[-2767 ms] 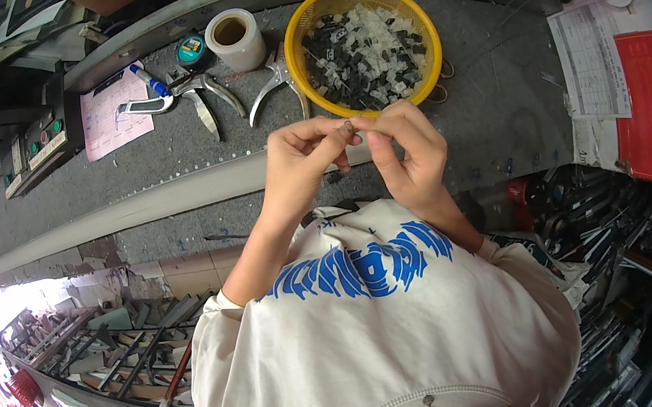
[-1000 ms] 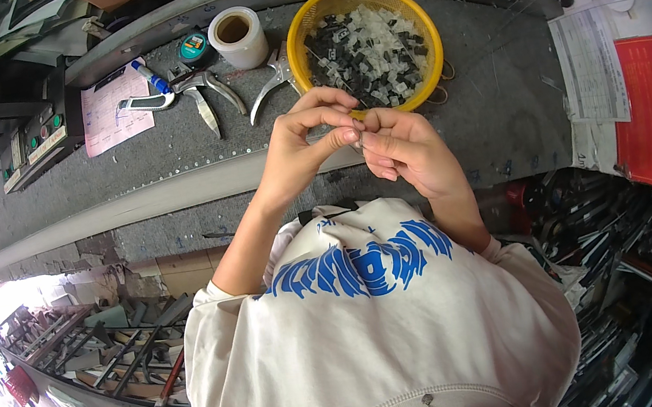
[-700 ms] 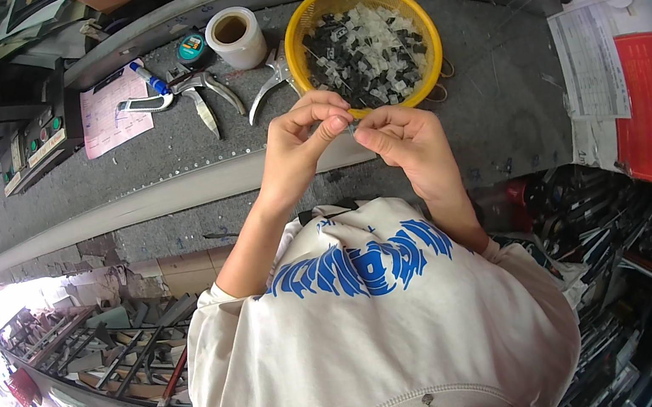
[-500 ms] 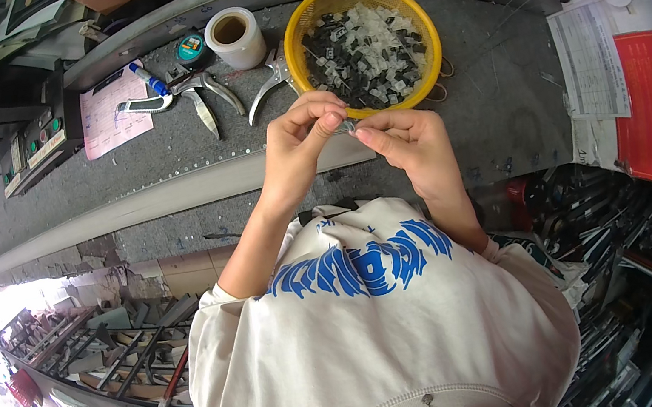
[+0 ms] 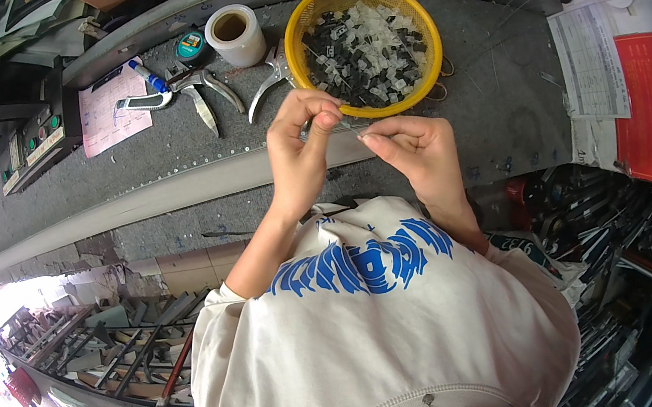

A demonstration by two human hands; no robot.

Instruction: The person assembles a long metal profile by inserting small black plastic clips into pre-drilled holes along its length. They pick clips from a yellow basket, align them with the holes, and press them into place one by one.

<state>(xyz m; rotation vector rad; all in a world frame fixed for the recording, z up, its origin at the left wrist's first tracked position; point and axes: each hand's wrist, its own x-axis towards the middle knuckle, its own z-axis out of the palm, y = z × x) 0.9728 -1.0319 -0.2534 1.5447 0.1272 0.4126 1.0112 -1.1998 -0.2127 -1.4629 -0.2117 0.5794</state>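
Observation:
My left hand (image 5: 300, 143) and my right hand (image 5: 419, 150) are both closed in a pinch, just in front of a yellow basket (image 5: 437, 64). A small, thin greyish piece (image 5: 348, 126) spans the short gap between the fingertips, one end in each pinch. Its exact kind is too small to make out, and the fingers hide its ends. Many small translucent and black plastic pieces (image 5: 369, 50) fill the basket.
Left of the basket lie pliers (image 5: 200, 112), a utility knife (image 5: 145, 103), a blue marker (image 5: 148, 76) and a pink sheet (image 5: 106, 124). A wrap roll (image 5: 236, 37) stands behind them. A long grey metal strip (image 5: 145, 203) runs along the bench (image 5: 501, 114).
The fingertips have drawn slightly apart, the right hand shifting a little right and toward me. More of the thin piece now shows between them.

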